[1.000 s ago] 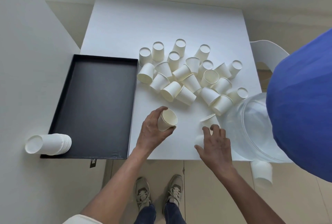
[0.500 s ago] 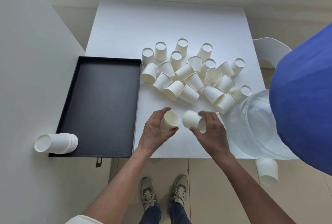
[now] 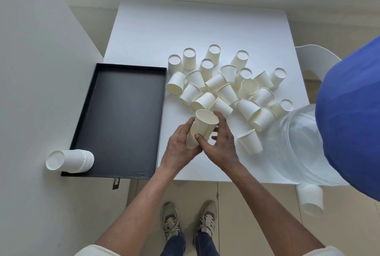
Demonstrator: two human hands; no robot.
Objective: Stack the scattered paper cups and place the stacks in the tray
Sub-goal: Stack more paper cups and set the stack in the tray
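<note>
My left hand (image 3: 178, 149) and my right hand (image 3: 221, 142) meet over the table's near edge, both closed around two nested white paper cups (image 3: 203, 126), the upper one with its mouth facing up. Several loose white cups (image 3: 226, 91) lie scattered in a pile just beyond my hands. One more cup (image 3: 249, 141) lies on its side to the right of my right hand. The black tray (image 3: 123, 116) sits to the left. A finished stack of cups (image 3: 70, 161) lies on its side across the tray's near left corner.
A clear plastic container (image 3: 298, 147) rests at the table's near right corner. A blue object (image 3: 349, 112) fills the right side. A cup (image 3: 310, 200) lies on the floor below the table. A white chair (image 3: 314, 58) stands at the right. My shoes (image 3: 189, 218) show below.
My right hand lifted a cup from the table and brought it left to the cup in my left hand. The two cups are now nested and both hands hold them.
</note>
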